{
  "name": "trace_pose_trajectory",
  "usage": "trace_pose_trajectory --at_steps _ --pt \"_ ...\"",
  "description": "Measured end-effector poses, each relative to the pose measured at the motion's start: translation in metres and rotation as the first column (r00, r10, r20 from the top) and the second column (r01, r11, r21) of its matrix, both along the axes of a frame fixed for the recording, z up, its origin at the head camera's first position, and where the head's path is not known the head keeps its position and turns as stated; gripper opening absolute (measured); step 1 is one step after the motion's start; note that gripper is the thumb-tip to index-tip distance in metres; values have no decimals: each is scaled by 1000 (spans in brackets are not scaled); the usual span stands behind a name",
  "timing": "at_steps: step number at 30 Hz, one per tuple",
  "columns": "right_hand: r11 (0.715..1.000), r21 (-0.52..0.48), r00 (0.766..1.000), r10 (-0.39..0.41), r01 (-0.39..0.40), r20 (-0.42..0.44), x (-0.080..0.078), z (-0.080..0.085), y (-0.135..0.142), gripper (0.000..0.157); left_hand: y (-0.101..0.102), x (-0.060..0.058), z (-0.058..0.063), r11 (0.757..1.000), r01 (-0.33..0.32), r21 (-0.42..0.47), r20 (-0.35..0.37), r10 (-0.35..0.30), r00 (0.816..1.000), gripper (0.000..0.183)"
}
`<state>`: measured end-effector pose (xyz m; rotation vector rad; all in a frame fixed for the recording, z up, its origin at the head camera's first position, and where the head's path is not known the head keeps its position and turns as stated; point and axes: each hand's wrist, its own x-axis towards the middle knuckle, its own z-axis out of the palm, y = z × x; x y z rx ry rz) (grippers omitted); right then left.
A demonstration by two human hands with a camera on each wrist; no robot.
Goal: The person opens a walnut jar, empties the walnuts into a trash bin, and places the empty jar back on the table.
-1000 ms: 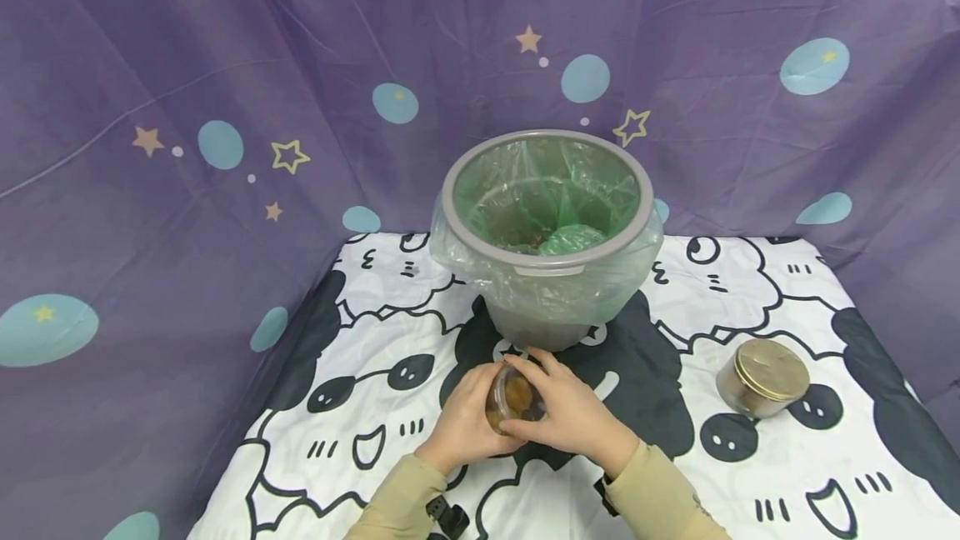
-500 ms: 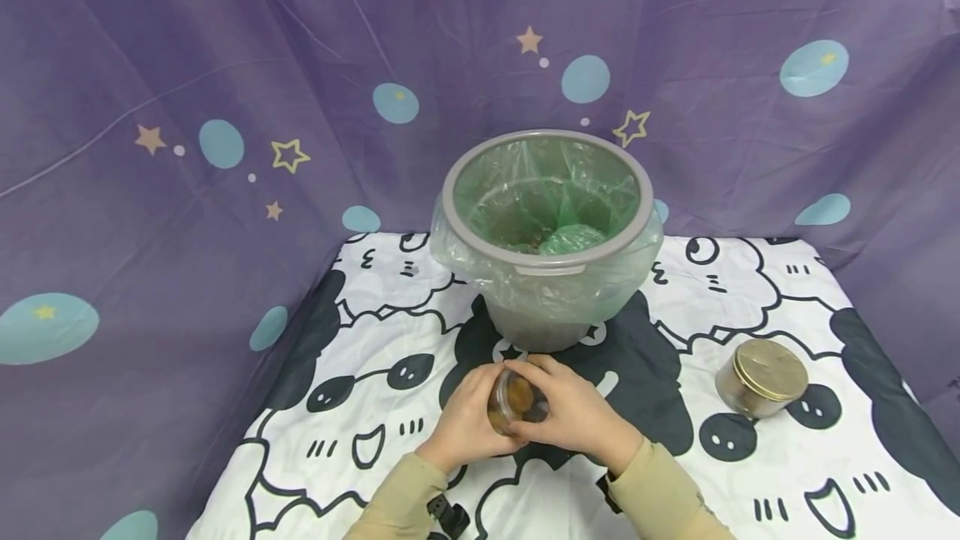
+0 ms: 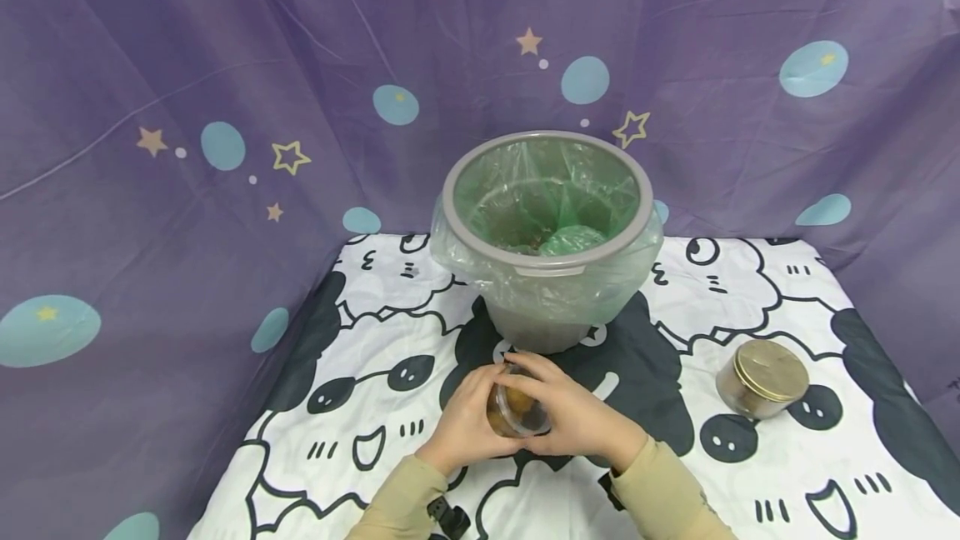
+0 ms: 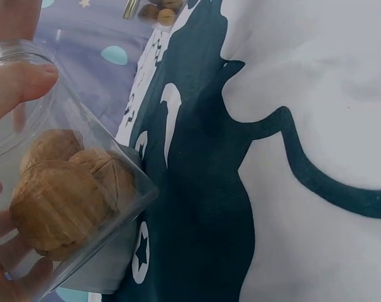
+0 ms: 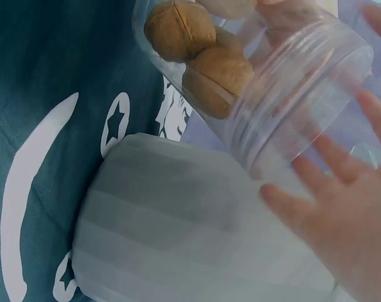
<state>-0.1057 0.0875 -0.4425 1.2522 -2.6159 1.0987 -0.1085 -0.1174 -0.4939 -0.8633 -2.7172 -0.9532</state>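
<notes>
Out here at my end of the link, I fix everything by the grey bin (image 3: 532,332). The clear jar (image 3: 517,405) is just in front of it, on my side, held between both hands. My left grip (image 3: 461,419) has its fingers curled round the body of the jar, toward the base. My right grip (image 3: 581,415) is curled about the ribbed neck end, with the fingertips spread round the rim in the right wrist view.

The relation I would steer by is the jar's long axis. It lies tilted across the front of the bin: base down and toward the bin's left, neck up and toward its right. That makes the right hand the nearer one to the neck and the left the nearer one to the base. The walnuts (image 4: 60,206) sit at the base end, away from the neck. I can't make out whether a clear lid is on that neck, nor whether the jar touches the table (image 3: 555,498).

To the bin's right, on the near side and well apart from both hands, stands a gold-lidded jar (image 3: 761,377). A green liner (image 3: 592,294) is folded over the bin's rim, and a purple curtain (image 3: 262,40) hangs behind it.
</notes>
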Motion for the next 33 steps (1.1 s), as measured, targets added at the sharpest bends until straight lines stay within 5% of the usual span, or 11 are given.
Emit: trace_pose_trajectory --at_steps 6,9,17,33 --pt "970 43 969 -242 241 41 3 4 -1 74 1 -2 1 1000 1 2 -28 -1 1000 91" --pt "953 80 954 -295 291 48 4 5 -3 77 1 -2 1 1000 4 6 -15 -4 1000 91" --pt "942 146 948 -312 302 54 6 3 -6 77 1 -1 -1 1000 15 11 -14 -15 1000 88" --pt "961 76 963 -269 267 10 5 3 -6 77 0 -2 -1 1000 -2 30 -34 3 999 89"
